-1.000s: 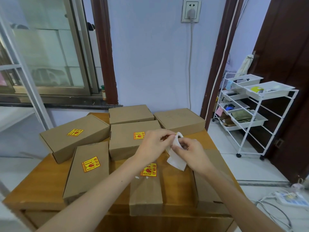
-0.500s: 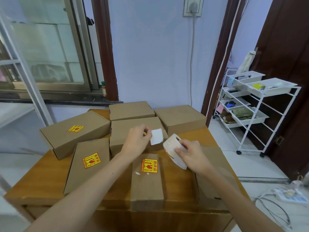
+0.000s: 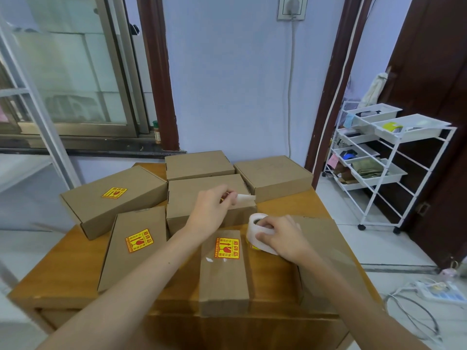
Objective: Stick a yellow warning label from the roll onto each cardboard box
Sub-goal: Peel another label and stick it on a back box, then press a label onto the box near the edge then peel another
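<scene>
Left hand (image 3: 211,210) pinches peeled yellow warning label (image 3: 243,198), white back up, above middle brown cardboard box (image 3: 202,192). Right hand (image 3: 280,238) grips white label roll (image 3: 260,232) just right of it. Risk: label curls, sticks to fingers.

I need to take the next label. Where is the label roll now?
In the head view, the label roll is right of centre on the table, under the right hand, between the near labelled box and the plain box.

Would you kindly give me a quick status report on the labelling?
Left grip pinching a peeled label over the middle brown cardboard box. Right grip holding the white label roll. Three boxes show yellow labels. Nothing in the way.
</scene>
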{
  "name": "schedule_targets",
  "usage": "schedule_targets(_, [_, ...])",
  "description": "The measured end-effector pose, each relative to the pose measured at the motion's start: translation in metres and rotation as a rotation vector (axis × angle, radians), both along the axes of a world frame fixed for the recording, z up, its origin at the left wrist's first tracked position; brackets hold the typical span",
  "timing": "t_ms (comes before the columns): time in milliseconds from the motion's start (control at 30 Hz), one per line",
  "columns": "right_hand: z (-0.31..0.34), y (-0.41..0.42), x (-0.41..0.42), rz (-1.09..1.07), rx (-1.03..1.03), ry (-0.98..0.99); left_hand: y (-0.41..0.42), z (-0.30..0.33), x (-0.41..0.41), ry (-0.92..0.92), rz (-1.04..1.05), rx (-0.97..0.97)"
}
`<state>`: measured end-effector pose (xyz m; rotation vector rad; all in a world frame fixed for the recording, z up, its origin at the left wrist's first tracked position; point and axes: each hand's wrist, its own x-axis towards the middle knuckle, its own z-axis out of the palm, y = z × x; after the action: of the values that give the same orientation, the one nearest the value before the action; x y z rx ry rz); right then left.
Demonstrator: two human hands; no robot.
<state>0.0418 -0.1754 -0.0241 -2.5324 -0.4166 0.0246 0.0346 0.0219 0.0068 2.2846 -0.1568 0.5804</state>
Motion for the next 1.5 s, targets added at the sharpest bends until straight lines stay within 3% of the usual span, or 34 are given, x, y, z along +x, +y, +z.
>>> schedule_targets(133, [0.012, -0.005, -0.004, 0.051, 0.273, 0.067, -0.004, 0.002, -0.002, -0.002, -0.022, 0.015])
schedule_targets(567, [0.023, -0.070, -0.007, -0.355, 0.689, -0.151, -0.062, 0.004, -0.023, 0.027, -0.290, 0.047])
schedule_targets(1000, [0.027, -0.118, -0.018, -0.380, 0.713, -0.132, -0.141, -0.023, -0.022, 0.097, -0.486, 0.432])
schedule_targets(1233, [0.020, -0.123, -0.017, -0.340, 0.660, -0.118, -0.138, -0.030, -0.020, 0.163, -0.545, 0.555])
schedule_targets(1500, [0.019, -0.121, -0.021, -0.317, 0.733, -0.092, -0.153, -0.027, -0.035, 0.199, -0.663, 0.673])
